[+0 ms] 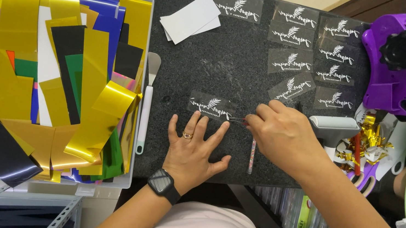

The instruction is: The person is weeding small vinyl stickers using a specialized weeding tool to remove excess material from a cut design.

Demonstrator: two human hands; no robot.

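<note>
A clear decal strip [210,105] lies crosswise on the dark bench [195,62], its long axis left to right, just beyond the left hand [194,148], whose spread fingers lie flat. The right hand [280,133], its grip pinched on a thin weeding tool [238,119], meets the strip's right end

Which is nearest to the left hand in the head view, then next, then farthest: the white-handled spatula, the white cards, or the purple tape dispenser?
Measured from the left hand:
1. White-handled spatula, just to its left on the dark stone slab.
2. White cards, up at the slab's far edge, slightly left.
3. Purple tape dispenser, far off at the upper right corner.
</note>
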